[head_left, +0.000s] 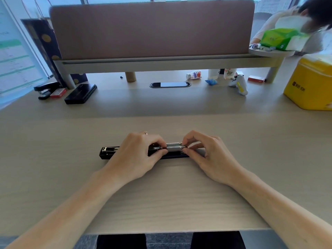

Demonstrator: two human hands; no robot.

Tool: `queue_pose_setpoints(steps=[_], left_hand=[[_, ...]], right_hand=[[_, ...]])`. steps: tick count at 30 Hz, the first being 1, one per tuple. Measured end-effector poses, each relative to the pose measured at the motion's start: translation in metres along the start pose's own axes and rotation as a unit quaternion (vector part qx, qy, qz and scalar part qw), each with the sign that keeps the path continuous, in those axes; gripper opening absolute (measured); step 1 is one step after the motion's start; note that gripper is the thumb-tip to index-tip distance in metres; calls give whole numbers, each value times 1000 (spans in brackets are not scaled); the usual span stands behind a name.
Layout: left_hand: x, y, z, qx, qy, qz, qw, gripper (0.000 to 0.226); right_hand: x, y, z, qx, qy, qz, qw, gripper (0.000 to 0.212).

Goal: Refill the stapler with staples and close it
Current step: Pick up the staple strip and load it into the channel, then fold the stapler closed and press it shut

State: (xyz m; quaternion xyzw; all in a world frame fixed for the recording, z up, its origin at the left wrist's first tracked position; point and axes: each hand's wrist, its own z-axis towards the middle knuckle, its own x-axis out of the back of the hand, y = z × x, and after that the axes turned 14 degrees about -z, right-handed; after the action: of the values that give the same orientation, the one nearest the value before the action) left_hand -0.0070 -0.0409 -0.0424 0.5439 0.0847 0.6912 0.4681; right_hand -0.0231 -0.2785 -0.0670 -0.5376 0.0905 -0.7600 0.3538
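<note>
Pinching from both sides, the left hand (136,155) and right hand (206,151) meet over the middle of the desk (161,203). Thumb and forefinger of the left hand close on the silvery strip of staples (175,147) at its left end; thumb and forefinger of the right hand close on its right end. The strip lies along the metal channel of the black stapler (107,153), which lies flat and opened out, lengthwise across the desk, its left end jutting past the left hand and its right end hidden under the right hand. Whether the strip is fully seated cannot be told. Toward the desk's far left corner lie a second stapler (45,89), a red staple box (57,92) and a black case (80,94). A yellow box (309,87) stands at the far right edge.
</note>
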Motion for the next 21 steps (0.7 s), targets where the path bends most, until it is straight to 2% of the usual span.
queue_pose_setpoints(steps=[4, 8, 11, 13, 18, 21], left_hand=[[31, -10, -4, 34, -34, -21, 999, 43], [72, -32, -15, 109, -99, 14, 989, 29], [80, -32, -15, 92, -127, 20, 987, 29], [86, -26, -5, 63, -161, 78, 982, 28], [97, 17, 39, 44, -290, 237, 926, 32], [92, 43, 62, 61, -278, 216, 934, 48]], right_hand=[[-2, 3, -1, -14, -2, 14, 1000, 16], [-4, 5, 0, -22, 0, -8, 1000, 18], [-5, 5, 1, 4, 2, -29, 1000, 14], [-6, 5, 1, 6, 8, -27, 1000, 15], [-7, 5, 0, 6, 15, -31, 999, 15], [-8, 7, -1, -2, 20, -28, 999, 15]])
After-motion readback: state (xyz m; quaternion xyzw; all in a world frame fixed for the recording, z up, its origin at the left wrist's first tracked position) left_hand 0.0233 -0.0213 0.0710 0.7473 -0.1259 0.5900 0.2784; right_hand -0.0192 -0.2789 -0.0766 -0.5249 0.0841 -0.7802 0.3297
